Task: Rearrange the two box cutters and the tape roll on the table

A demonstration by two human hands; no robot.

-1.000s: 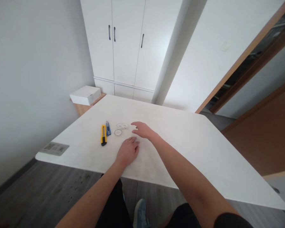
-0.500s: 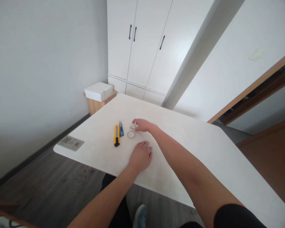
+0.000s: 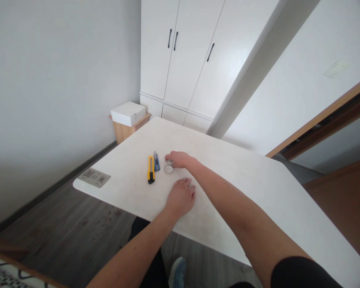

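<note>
My right hand (image 3: pixel 177 159) reaches over the table with its fingers closed around a small, round, clear-silvery piece (image 3: pixel 170 163), mostly hidden under them. Just below it lies a flat round disc (image 3: pixel 168 169) with a pale face and a ring of tiny marks. My left hand (image 3: pixel 181 197) rests palm down nearer the front edge, fingers loosely stretched on the tabletop. To the left of the disc are a yellow utility knife (image 3: pixel 150 169) with a black end and a smaller blue utility knife (image 3: pixel 156 161), side by side.
The white table (image 3: pixel 227 180) has a grey printed label (image 3: pixel 96 177) at its left corner. Behind it, a white box (image 3: pixel 128 113) sits on a wooden stand (image 3: pixel 123 133). White cabinets (image 3: pixel 180 60) with black handles stand at the back, and a wall runs along the left.
The view has shifted slightly, moving the scene to the right. My right fingers have closed further over the round piece, covering more of it. My left hand stays on the table.
</note>
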